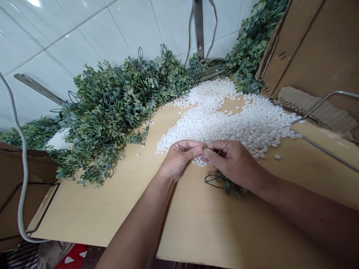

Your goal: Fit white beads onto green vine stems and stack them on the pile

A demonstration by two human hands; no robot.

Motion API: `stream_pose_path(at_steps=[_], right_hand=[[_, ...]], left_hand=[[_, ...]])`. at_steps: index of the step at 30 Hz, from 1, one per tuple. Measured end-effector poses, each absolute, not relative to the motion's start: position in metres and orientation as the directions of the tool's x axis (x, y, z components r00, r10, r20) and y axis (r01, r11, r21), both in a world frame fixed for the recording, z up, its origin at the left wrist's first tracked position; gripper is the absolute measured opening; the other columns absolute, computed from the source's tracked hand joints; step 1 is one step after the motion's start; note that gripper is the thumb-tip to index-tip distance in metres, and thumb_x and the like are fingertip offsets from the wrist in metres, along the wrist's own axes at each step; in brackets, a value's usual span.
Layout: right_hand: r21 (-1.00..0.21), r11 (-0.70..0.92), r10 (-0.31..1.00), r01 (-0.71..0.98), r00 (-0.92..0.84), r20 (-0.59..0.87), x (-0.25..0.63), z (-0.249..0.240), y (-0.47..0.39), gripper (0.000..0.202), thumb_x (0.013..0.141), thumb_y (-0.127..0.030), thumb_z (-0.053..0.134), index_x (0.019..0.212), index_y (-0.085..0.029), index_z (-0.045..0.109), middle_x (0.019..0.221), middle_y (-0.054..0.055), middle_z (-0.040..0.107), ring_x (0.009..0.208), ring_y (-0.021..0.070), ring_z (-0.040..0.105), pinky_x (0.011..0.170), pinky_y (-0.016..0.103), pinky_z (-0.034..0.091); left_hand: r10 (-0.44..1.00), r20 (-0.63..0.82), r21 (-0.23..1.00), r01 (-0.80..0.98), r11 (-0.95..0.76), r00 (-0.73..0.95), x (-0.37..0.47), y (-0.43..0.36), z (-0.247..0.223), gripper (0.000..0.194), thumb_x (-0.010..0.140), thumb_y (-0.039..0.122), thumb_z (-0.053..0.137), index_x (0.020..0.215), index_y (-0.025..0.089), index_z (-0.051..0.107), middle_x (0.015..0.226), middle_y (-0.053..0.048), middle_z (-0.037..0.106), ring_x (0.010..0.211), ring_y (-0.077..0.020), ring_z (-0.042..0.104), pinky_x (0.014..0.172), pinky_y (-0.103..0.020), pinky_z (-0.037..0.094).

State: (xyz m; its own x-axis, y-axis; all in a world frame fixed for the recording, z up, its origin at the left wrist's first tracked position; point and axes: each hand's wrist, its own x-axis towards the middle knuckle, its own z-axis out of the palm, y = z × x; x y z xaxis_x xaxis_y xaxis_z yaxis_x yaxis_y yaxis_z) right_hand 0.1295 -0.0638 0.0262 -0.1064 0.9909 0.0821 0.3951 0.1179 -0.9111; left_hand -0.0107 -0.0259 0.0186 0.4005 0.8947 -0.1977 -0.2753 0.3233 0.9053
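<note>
My left hand [183, 155] is closed in a pinch at the near edge of a pile of small white plastic pieces [209, 125]. Its fingertips meet those of my right hand [231, 158], and what they pinch is too small to make out. Between thumb and finger, my right hand grips a green artificial leaf sprig [228, 185]; a bit of green shows at the fingertips. Below that palm hang the sprig's leaves and a dark thin loop, partly hidden by the hand.
A big heap of artificial greenery [117, 101] lies at the back left, with more leaves [252, 45] at the back right. A cardboard box [314, 48] and a bent metal rod [328, 97] stand right. A white cable [22, 160] hangs left over the wooden table [131, 209].
</note>
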Motion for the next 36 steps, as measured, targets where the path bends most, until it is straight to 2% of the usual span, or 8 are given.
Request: stream_pose_path(at_steps=[11,15,22,27,32,36], right_hand=[[-0.928,0.165,0.977,0.335,-0.182,0.108,0.133,0.018,-0.059,0.029,0.078,-0.034,0.044,0.060,-0.015,0.056,0.052,0.000,0.048,0.050,0.0105,0.043,0.047,0.024,0.032],[-0.934,0.170,0.976,0.315,-0.186,0.115,0.134,0.019,-0.058,0.030,0.077,-0.035,0.046,0.055,-0.016,0.052,0.050,-0.001,0.048,0.049,0.0098,0.042,0.047,0.023,0.032],[-0.953,0.090,0.988,0.288,-0.149,0.049,0.135,0.020,-0.054,0.029,0.072,-0.034,0.048,0.051,-0.016,0.052,0.045,-0.002,0.045,0.044,0.0079,0.038,0.043,0.022,0.029],[-0.958,0.060,0.989,0.282,-0.148,0.019,0.136,0.018,-0.053,0.027,0.072,-0.033,0.048,0.051,-0.016,0.052,0.047,-0.001,0.048,0.045,0.0086,0.040,0.045,0.023,0.032],[-0.944,0.105,0.989,0.314,-0.128,0.068,0.133,0.017,-0.055,0.027,0.073,-0.031,0.047,0.052,-0.016,0.051,0.045,-0.003,0.042,0.045,0.0082,0.036,0.043,0.023,0.027],[-0.938,0.117,0.989,0.327,-0.125,0.080,0.132,0.018,-0.056,0.029,0.073,-0.032,0.046,0.048,-0.017,0.045,0.044,-0.004,0.036,0.044,0.0070,0.032,0.043,0.023,0.025]], left_hand=[[0.869,-0.184,0.892,-0.294,0.344,0.459,-0.013,-0.020,0.016,0.019,0.049,0.022,0.082,0.063,0.015,0.070,0.055,0.000,0.068,0.051,-0.0096,0.061,0.057,-0.021,0.049],[0.868,-0.195,0.881,-0.308,0.359,0.456,-0.013,-0.020,0.017,0.020,0.048,0.022,0.083,0.062,0.015,0.070,0.053,0.000,0.067,0.050,-0.0091,0.061,0.056,-0.020,0.049],[0.872,-0.241,0.881,-0.281,0.381,0.426,-0.012,-0.020,0.018,0.025,0.050,0.027,0.082,0.069,0.013,0.072,0.059,-0.001,0.069,0.056,-0.0083,0.062,0.064,-0.020,0.049],[0.887,-0.245,0.883,-0.288,0.371,0.392,-0.009,-0.021,0.017,0.024,0.046,0.024,0.083,0.063,0.013,0.071,0.055,0.000,0.067,0.052,-0.0077,0.059,0.059,-0.020,0.048],[0.905,-0.232,0.896,-0.285,0.341,0.356,-0.007,-0.022,0.015,0.023,0.046,0.025,0.083,0.062,0.014,0.071,0.055,0.000,0.067,0.051,-0.0070,0.058,0.057,-0.019,0.047],[0.896,-0.230,0.901,-0.265,0.343,0.379,-0.007,-0.023,0.016,0.023,0.047,0.026,0.083,0.063,0.013,0.071,0.053,0.000,0.066,0.051,-0.0078,0.058,0.057,-0.020,0.046]])
